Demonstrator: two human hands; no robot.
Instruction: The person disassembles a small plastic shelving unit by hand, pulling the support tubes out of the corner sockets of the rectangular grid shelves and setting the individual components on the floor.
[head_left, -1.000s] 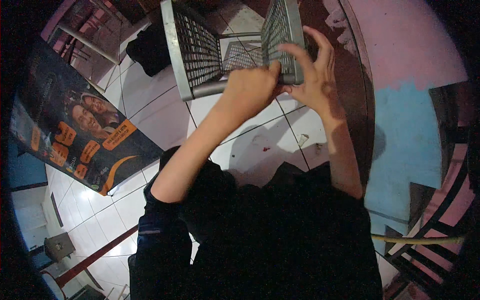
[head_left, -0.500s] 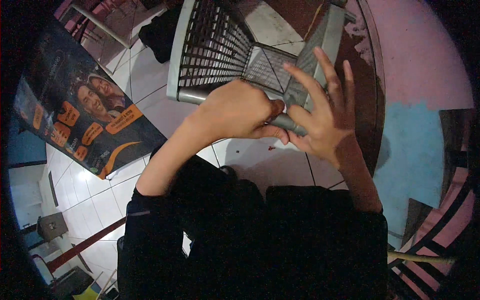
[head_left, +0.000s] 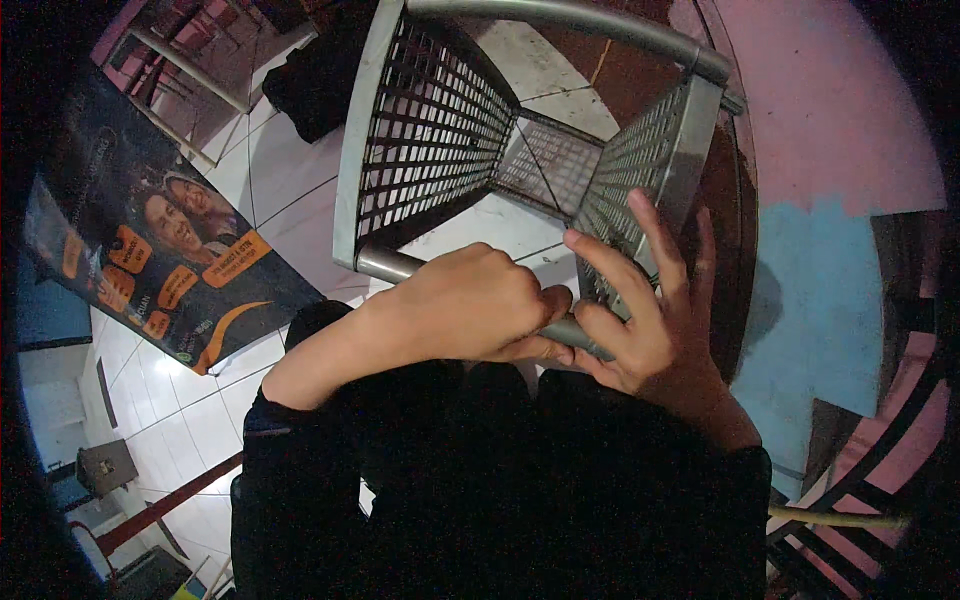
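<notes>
Grey rack (head_left: 362,140) with perforated sides, in front of the person: left hand (head_left: 480,300) curled round its near bar (head_left: 390,264); right hand (head_left: 650,330) half open, fingers spread, hold unclear. Possible fault: uneven grip letting the frame twist. Beyond: white tiled floor (head_left: 195,430), dark banner (head_left: 150,260) leftward, pink-and-blue wall (head_left: 820,290) rightward.

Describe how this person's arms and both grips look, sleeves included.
Black fabric sleeves end high, leaving both forearms bare. The left grip and right grip show no gloves, rings or watch.
</notes>
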